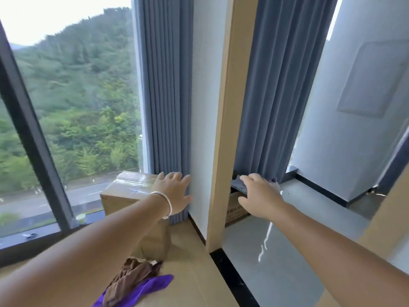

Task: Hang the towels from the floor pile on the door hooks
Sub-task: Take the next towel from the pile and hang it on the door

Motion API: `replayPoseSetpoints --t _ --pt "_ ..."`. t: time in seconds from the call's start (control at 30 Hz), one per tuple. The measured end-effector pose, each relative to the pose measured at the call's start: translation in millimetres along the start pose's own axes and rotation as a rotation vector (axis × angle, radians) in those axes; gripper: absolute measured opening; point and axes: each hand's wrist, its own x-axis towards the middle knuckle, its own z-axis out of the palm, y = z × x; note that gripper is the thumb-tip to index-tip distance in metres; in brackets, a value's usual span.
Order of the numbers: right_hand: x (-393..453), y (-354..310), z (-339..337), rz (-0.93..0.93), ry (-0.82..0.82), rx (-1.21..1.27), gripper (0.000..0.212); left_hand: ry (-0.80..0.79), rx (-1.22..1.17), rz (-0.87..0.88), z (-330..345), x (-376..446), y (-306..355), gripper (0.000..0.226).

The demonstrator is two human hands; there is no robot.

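Observation:
A small pile of towels lies on the wooden floor at the bottom of the view: a brown towel (pixel 130 276) with a purple towel (pixel 150 285) beside and partly under it. My left hand (pixel 172 191), a silver bangle on its wrist, is stretched forward with straight fingers in front of the blue curtain and white wall, holding nothing. My right hand (pixel 260 197) reaches forward past the wooden door frame (pixel 228 129), fingers relaxed and empty. No door hooks are in view.
A taped cardboard box (pixel 124 191) stands by the large window (pixel 66 107) on the left. Blue curtains (pixel 166 96) hang on both sides of the frame. Another box (pixel 235 209) sits behind the frame on the grey tiled floor (pixel 287 251).

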Motion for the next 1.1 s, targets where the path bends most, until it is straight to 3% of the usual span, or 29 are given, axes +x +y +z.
replayPoseSetpoints --t 0.33,0.67,0.87,1.1 --pt "137.1 -136.6 81.7 -0.353 -0.168 0.081 0.065 -0.141 0.018 -0.35 79.4 0.1 -149.9 0.069" --pt "272.1 -266.0 197.8 -0.484 -0.35 0.039 0.063 -0.293 -0.058 -0.503 217.2 41.7 -298.8 0.069" --pt "327.1 -324.3 291.2 -0.547 -0.516 0.002 0.062 -0.437 -0.115 -0.54 311.9 56.3 -348.1 0.063" --pt "353.2 -351.8 440.9 -0.615 -0.707 -0.027 0.055 -0.562 -0.22 -0.621 438.8 46.2 -354.3 0.06"
